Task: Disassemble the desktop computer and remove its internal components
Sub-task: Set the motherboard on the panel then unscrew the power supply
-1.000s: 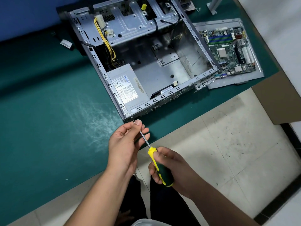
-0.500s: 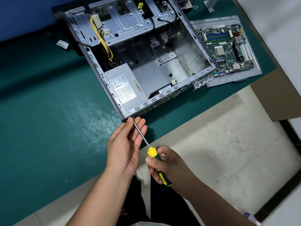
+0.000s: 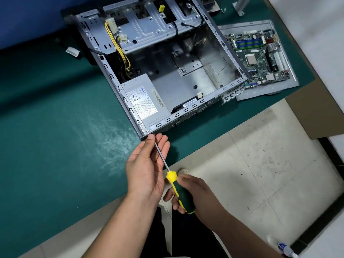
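Note:
An open grey computer case (image 3: 186, 84) lies on the green table (image 3: 46, 136), with the power supply (image 3: 143, 101) in its near left corner and yellow cables (image 3: 121, 51) behind it. My right hand (image 3: 197, 194) grips the yellow and green handle of a screwdriver (image 3: 178, 189). Its shaft points up at the case's near corner. My left hand (image 3: 147, 166) is under the shaft with straight fingers, fingertips at the case corner. The screwdriver tip is hidden behind those fingertips.
The removed motherboard (image 3: 258, 56) lies on a grey side panel (image 3: 275, 90) right of the case. A cardboard piece (image 3: 316, 110) sits at the table's right corner. Tiled floor (image 3: 260, 174) lies below the table edge, with a bottle (image 3: 284, 248) at the bottom right.
My left hand's fingers straightened and slid up along the shaft to the case corner. The right hand with the screwdriver moved slightly forward with it.

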The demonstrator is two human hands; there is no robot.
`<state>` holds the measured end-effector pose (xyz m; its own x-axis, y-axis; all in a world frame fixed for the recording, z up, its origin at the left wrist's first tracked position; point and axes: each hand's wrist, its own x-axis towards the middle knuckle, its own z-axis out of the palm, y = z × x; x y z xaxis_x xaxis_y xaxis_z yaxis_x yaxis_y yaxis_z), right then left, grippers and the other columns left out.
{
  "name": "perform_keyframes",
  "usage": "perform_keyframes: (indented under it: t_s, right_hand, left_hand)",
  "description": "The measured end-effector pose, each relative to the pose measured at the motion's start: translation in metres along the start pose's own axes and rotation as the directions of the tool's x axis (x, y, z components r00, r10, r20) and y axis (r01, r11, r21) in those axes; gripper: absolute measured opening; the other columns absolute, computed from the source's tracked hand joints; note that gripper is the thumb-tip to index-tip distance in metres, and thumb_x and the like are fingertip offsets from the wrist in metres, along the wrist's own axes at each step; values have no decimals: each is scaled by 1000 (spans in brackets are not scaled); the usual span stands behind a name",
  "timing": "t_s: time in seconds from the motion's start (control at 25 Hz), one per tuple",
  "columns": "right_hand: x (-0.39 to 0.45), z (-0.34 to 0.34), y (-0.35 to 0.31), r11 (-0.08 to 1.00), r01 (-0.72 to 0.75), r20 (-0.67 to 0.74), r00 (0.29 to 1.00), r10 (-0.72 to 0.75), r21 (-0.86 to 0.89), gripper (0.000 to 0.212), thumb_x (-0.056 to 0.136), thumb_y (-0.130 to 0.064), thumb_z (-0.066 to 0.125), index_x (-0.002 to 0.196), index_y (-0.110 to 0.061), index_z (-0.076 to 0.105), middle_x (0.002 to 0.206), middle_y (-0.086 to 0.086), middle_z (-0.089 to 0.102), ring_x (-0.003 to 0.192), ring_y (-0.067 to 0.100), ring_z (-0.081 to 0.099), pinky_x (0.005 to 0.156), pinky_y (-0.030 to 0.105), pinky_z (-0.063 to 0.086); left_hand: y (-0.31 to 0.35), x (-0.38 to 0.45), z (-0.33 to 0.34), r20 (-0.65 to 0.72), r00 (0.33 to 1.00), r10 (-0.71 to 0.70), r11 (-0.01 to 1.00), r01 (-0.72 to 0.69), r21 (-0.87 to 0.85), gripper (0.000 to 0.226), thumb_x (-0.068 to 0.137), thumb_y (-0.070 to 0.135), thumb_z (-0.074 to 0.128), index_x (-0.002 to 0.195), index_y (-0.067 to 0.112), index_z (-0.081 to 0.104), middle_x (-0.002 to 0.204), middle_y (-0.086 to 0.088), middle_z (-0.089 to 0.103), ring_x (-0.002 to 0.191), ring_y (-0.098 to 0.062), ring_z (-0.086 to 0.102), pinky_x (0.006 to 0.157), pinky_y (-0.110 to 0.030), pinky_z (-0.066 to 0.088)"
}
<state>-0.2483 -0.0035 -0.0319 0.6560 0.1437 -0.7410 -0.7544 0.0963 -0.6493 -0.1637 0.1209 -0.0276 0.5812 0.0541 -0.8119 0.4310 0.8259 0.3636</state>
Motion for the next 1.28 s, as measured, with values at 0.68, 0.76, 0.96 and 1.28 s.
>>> perform_keyframes:
  t_s: [0.68,0.76,0.96,1.28]
  right_hand:
    - [-5,-6,9,985,139,-119,981,-151,-100,17,89,-35,66,82,-20,65,79,10,71,66,21,63,63,30,52]
    - [-8,-11,13,985,156,-107,981,-163,-74,18,87,-35,69,81,-19,62,76,13,66,64,23,60,63,32,51]
    - [-16,-34,-24,965,205,-138,964,-228,-164,22,84,-40,72,75,-28,56,56,5,53,49,13,45,50,16,40]
    - [66,-64,-191,878,452,-193,858,-477,-157,10,84,-43,74,84,-34,72,77,-3,72,43,13,48,41,22,38]
  left_hand:
    - [-2,-2,4,-22,997,-68,997,68,-36,13,99,10,62,108,2,66,108,-20,75,99,-28,76,76,-31,63]
    - [-2,-8,4,55,995,-80,997,81,-6,15,99,11,62,108,1,67,108,-21,75,101,-30,75,78,-32,62]
    - [23,-10,30,336,925,178,929,-271,254,8,95,12,68,96,6,74,97,-18,76,94,-29,76,81,-32,61]
    - [44,37,115,922,273,275,-285,-893,349,6,91,20,78,95,16,77,87,10,74,80,-1,68,75,-19,54]
